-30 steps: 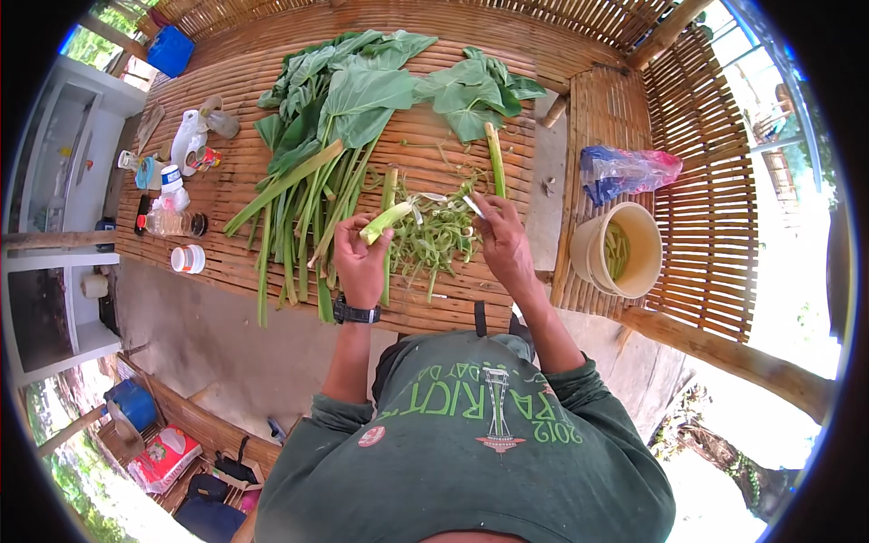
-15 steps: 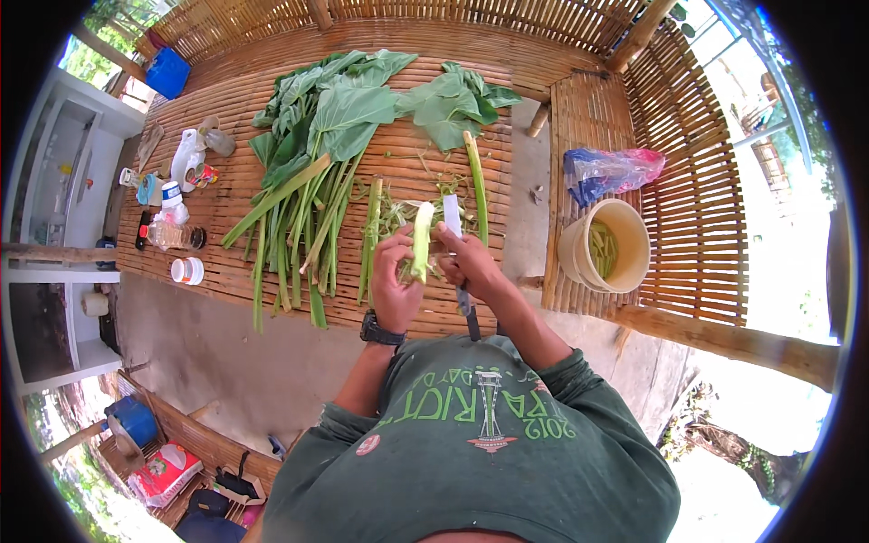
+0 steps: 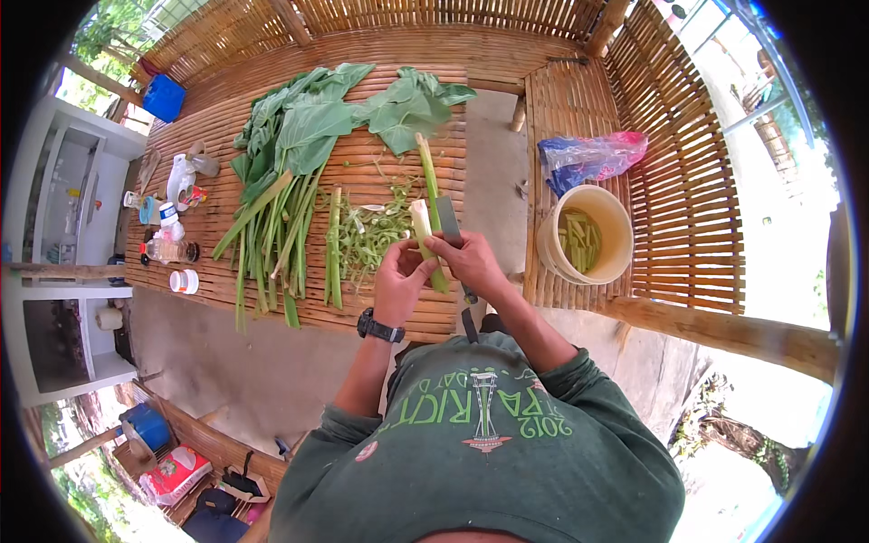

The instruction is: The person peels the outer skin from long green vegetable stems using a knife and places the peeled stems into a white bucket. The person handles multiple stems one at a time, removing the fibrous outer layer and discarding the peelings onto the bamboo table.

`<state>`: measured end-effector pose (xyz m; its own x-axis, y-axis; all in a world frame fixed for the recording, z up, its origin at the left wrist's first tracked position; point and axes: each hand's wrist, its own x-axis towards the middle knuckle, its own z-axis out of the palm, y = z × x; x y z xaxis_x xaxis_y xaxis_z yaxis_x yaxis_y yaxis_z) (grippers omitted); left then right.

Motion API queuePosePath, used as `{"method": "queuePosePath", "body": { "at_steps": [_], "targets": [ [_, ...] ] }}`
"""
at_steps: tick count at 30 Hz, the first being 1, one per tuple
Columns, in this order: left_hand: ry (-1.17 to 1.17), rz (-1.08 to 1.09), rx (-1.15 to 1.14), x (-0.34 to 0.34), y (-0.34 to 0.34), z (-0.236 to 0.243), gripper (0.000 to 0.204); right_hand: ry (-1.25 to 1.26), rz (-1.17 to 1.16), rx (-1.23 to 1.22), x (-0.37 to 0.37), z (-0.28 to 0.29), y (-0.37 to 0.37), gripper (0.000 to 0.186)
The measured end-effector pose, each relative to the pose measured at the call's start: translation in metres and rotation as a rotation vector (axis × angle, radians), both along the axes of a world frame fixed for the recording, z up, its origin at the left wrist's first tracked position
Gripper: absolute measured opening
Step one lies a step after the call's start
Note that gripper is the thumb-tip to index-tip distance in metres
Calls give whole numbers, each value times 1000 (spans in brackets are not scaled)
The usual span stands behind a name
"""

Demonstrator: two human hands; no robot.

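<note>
- The left hand (image 3: 400, 276) was partly closed, its thumb and fingers pinching a short green stalk piece (image 3: 423, 233).
- The right hand (image 3: 466, 260) was curled around a knife (image 3: 450, 222), with its thumb beside the stalk piece; whether the thumb touched it could not be told.
- The stalk piece lay between the two hands, tilted, its pale end pointing away from the body and its green end passing below the fingers.
- The knife blade pointed away from the body, just to the right of the stalk piece.
- A heap of peelings (image 3: 367, 242) lay on the table (image 3: 303, 312), beyond and to the left of the hands.
- One cut stalk (image 3: 335, 258) bordered the heap on its left; a longer stalk (image 3: 426, 167) lay on its right, running partly behind the blade.
- A bundle of leaves (image 3: 312, 127) with long stems (image 3: 272, 240) occupied the middle of the table; several stem ends projected past the near edge.
- The hands were positioned near the table's right edge, close to the near corner.
- A strip of floor (image 3: 493, 172) separated that edge from the bench (image 3: 575, 104).
- On the bench, a bucket (image 3: 625, 253) contained cut pieces (image 3: 579, 240); a plastic bag (image 3: 593, 158) lay just behind it.
- Bottles (image 3: 167, 251) and a white jar (image 3: 184, 281) stood at the table's left end, well apart from the hands.
</note>
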<state>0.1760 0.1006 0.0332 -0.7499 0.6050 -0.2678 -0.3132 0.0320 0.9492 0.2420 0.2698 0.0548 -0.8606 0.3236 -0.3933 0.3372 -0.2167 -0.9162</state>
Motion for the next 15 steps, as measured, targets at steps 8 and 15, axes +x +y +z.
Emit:
{"method": "queuePosePath", "body": {
  "at_steps": [8, 15],
  "targets": [
    [-77, 50, 88, 48, 76, -4, 40, -16, 1, -116, 51, -5, 73, 33],
    [-176, 55, 102, 78, 127, -6, 35, 83, -90, -42, 82, -23, 113, 33]
  ]
}}
